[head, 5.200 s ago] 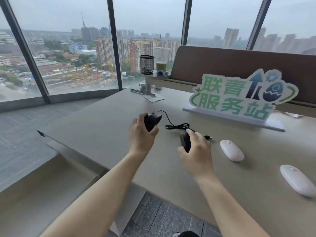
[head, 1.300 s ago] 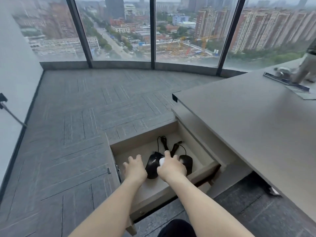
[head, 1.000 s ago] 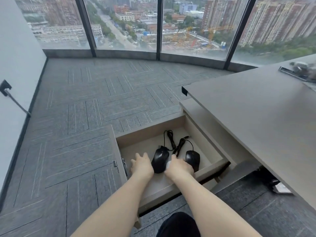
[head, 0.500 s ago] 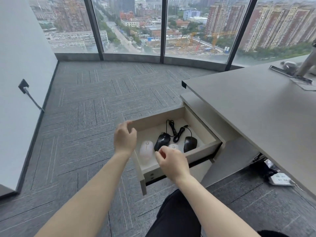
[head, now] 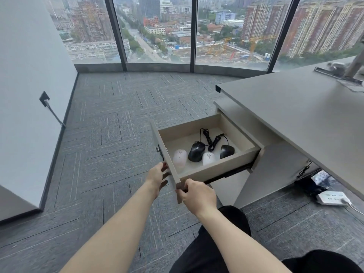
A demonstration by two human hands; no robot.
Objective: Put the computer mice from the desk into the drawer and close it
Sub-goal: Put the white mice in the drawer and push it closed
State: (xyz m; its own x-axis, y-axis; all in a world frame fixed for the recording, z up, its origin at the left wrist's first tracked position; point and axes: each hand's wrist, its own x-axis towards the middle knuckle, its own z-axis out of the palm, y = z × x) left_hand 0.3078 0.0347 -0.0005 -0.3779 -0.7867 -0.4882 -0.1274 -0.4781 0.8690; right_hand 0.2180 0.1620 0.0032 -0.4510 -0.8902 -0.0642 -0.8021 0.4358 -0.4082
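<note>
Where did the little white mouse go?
It lies in the open drawer, near the front: the small white mouse sits between the two black mice.

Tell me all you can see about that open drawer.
The drawer is a shallow beige box, seemingly laminated board, pulled well out from under the desk and level. Inside lie four mice: two white, two black with coiled cables. A small metal fitting sits on its left side. The left hand touches the front panel's outer face; the right hand grips its lower corner.
</note>
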